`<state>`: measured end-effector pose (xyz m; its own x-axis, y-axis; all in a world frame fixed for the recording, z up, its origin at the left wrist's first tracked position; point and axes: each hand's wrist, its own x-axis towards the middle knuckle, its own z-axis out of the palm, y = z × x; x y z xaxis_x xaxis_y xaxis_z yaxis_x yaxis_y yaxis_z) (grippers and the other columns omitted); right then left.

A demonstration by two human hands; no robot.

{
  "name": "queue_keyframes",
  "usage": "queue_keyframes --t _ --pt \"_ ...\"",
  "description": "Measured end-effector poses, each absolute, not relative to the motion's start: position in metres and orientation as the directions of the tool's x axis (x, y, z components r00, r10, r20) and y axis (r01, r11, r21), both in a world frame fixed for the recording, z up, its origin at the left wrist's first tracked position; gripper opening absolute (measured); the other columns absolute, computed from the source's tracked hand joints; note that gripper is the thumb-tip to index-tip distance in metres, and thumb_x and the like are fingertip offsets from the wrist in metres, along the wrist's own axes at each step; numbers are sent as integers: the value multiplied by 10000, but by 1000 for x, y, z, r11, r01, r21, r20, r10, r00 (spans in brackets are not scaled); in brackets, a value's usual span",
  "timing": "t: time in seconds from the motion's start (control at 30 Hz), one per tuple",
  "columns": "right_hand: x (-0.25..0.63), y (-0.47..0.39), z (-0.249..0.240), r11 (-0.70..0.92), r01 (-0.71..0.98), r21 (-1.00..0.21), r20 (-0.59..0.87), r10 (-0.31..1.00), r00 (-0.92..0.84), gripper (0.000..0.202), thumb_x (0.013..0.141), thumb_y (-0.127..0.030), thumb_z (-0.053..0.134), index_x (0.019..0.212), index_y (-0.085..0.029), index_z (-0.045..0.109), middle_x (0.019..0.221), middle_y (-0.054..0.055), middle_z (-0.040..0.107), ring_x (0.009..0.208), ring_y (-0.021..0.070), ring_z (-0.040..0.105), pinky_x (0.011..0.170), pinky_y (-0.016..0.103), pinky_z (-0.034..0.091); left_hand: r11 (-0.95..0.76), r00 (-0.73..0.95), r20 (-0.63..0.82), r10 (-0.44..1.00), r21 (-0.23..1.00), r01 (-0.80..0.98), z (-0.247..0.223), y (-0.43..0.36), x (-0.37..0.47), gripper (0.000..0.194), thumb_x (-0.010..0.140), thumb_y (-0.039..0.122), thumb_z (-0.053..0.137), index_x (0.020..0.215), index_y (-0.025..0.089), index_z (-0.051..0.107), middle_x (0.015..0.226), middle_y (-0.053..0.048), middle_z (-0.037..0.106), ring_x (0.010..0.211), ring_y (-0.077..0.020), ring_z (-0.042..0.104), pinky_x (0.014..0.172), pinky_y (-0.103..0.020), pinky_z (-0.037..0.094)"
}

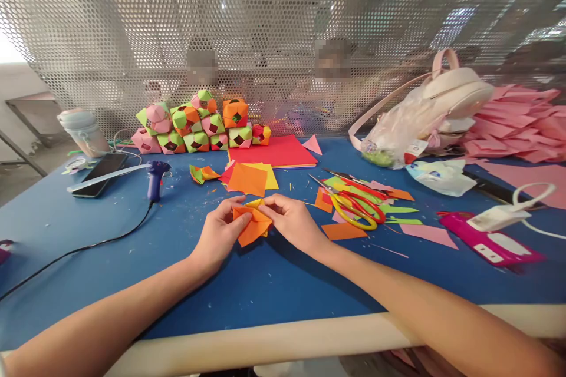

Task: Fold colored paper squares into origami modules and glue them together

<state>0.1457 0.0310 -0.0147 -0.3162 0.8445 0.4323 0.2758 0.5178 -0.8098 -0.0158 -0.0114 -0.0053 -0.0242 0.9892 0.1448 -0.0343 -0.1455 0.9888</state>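
Near the front middle of the table (274, 283), a folded paper piece (252, 225), pinched between the left hand (220, 234) and right hand (292, 221). Just behind it, loose paper sheets (252, 178); farther back, a stack of paper (272, 152). Behind-left of that, a pile of paper cubes (198, 123) against the mesh screen (283, 29). Right of the hands, scissors (354, 203) on paper scraps (345, 231). Far left, a phone (99, 172) and glue gun (155, 179); far right, a bag (442, 100).

Bright, even overhead light.
You get glare spots on the mesh screen (283, 29), soft shadows under your arms, and edges bowed.
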Motion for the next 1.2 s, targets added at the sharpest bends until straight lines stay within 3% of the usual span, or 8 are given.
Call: queue_keyframes --t 0.13,0.27,0.57,0.83,1.2 --pt "142 26 -14 449 198 -871 369 865 -339 188 843 -348 524 841 -173 594 768 21 636 666 140 607 600 241 502 -152 -64 147 987 985 -79 -11 -13 -10 154 721 271 663 772 160 568 970 -47 650 861 -168 610 772 -281 483" --pt "146 22 -7 359 146 -922 290 890 -352 220 849 -403 515 851 -186 553 738 -6 592 631 126 598 574 233 496 -173 -124 168 978 984 -37 -14 -11 -10 164 730 271 653 795 172 539 761 20 601 680 -113 570 623 -216 463" --pt "152 20 -5 460 361 -811 312 863 -398 235 827 -343 529 651 -190 496 570 -33 527 508 103 510 503 223 403 -256 -122 269 955 960 111 -19 -6 -15 265 753 236 612 1007 205 547 895 -19 651 844 -163 621 722 -254 483" --pt "154 22 -5 635 422 -647 520 772 -366 208 810 -235 563 619 -185 497 545 -42 524 486 78 449 511 208 368 -243 -103 267 958 949 199 -23 -6 -15 168 767 227 577 927 181 599 895 -20 658 853 -170 617 771 -275 481" --pt "158 24 -5 699 427 -573 541 714 -443 175 804 -171 570 633 -180 530 575 -39 534 514 77 464 520 205 370 -208 -123 238 963 954 215 -22 -7 -13 124 718 146 551 827 187 592 776 26 623 744 -129 576 683 -224 439"
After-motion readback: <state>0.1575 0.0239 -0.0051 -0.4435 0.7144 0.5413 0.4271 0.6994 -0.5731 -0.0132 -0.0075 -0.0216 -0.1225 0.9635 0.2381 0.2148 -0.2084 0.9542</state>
